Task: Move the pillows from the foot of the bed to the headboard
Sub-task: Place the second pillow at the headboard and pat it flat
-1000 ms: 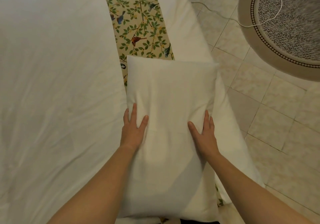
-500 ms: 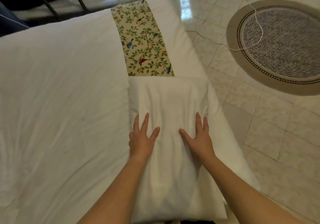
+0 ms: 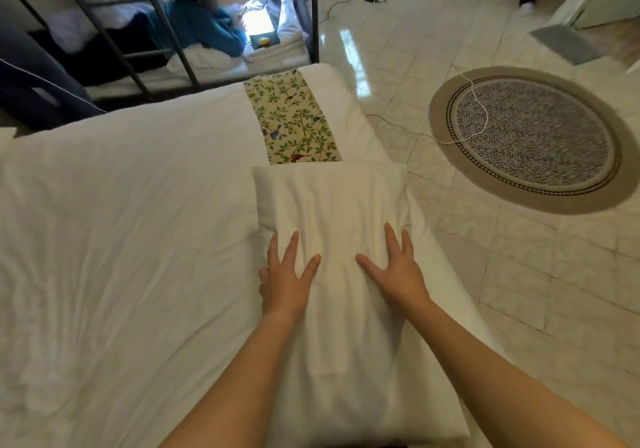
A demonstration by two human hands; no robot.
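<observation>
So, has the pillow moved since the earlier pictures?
Yes, slightly away from the person: the pillow's far edge now almost reaches the red bird on the floral runner.

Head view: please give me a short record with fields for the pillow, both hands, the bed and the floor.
pillow: white pillow, lying flat on the bed's right side
left hand: left hand flat on the pillow, fingers spread
right hand: right hand flat on the pillow, fingers spread
bed: white sheet; leaf-and-bird patterned cloth beyond the pillow
floor: round rug, white cable across it
</observation>
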